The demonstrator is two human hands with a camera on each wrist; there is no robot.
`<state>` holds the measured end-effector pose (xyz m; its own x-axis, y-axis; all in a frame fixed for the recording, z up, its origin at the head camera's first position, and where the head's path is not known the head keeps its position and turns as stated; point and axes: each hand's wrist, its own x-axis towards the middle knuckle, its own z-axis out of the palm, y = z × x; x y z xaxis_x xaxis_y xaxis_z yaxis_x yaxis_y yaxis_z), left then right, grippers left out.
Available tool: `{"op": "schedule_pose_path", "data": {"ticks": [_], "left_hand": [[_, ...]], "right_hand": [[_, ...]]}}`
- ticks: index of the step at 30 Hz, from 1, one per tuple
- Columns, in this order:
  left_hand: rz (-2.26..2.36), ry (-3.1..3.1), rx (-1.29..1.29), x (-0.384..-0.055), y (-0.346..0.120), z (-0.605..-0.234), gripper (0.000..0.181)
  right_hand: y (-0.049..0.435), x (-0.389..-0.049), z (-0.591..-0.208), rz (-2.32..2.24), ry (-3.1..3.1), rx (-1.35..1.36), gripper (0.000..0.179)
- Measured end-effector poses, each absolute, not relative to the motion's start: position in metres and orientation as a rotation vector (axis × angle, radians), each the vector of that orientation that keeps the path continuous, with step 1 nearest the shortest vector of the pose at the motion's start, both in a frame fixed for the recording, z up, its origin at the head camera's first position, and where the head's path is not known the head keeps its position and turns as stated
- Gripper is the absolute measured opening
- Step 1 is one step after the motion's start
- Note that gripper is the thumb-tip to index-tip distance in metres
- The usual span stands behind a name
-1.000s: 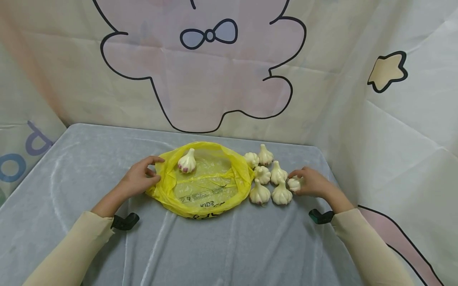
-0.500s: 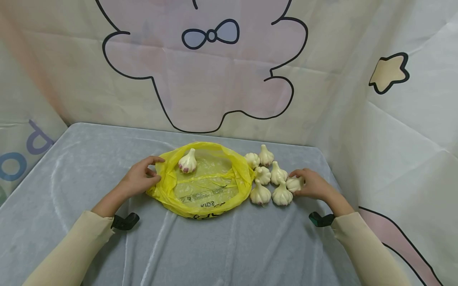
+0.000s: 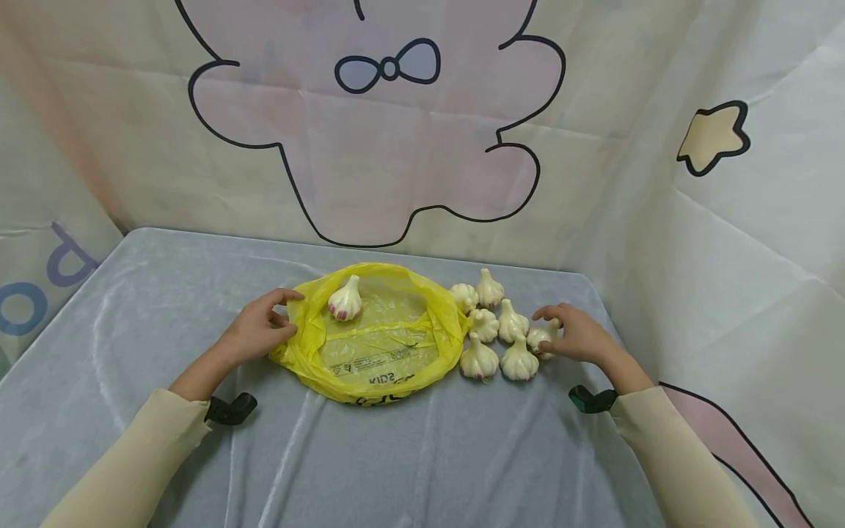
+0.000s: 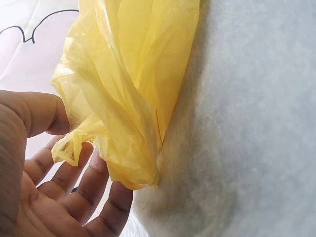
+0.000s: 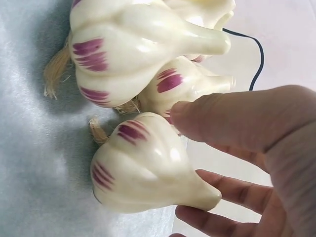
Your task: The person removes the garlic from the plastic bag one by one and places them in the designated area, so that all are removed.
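Observation:
A yellow plastic bag [image 3: 306, 374] lies in the middle of the table with its mouth spread wide. One garlic bulb [image 3: 345, 301] rests inside, near the far left rim. My left hand [image 3: 254, 328] pinches the bag's left edge; in the left wrist view the thumb lies on the film [image 4: 123, 98], with fingers behind it. My right hand [image 3: 581, 336] is around the rightmost garlic bulb [image 3: 538, 340], its thumb and fingers spread apart. In the right wrist view this bulb [image 5: 143, 168] stands on its root end, and the fingertips are close to its stem.
Several more garlic bulbs [image 3: 518, 361] cluster between the bag and my right hand, one of them [image 3: 490, 290] at the back. Grey velvety cloth [image 3: 370, 469] covers the table. A printed fabric backdrop [image 3: 317, 176] rises behind its far edge.
My right hand has loosened its fingers around the rightmost garlic bulb, which now stands more upright and shows more of itself. The left hand and the bag have stayed put.

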<state>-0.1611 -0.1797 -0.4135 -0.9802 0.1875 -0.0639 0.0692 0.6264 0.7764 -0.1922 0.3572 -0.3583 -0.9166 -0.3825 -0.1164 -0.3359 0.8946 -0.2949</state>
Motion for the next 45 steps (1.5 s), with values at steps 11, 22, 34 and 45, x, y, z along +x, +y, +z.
{"op": "schedule_pose_path", "data": {"ticks": [11, 22, 34, 45], "left_hand": [[1.262, 2.726, 0.225, -0.164, -0.180, -0.415, 0.050], [1.272, 2.716, 0.235, -0.164, -0.179, -0.414, 0.051], [1.267, 2.714, 0.229, -0.163, -0.178, -0.412, 0.051], [1.270, 2.710, 0.223, -0.163, -0.177, -0.411, 0.051]], "right_hand": [[0.353, -0.199, -0.349, -0.397, 2.908, -0.514, 0.042], [0.334, -0.207, -0.339, -0.428, 2.938, -0.577, 0.044], [0.293, -0.209, -0.327, -0.489, 2.975, -0.578, 0.048], [0.251, -0.215, -0.319, -0.714, 2.968, -0.597, 0.045]]}}
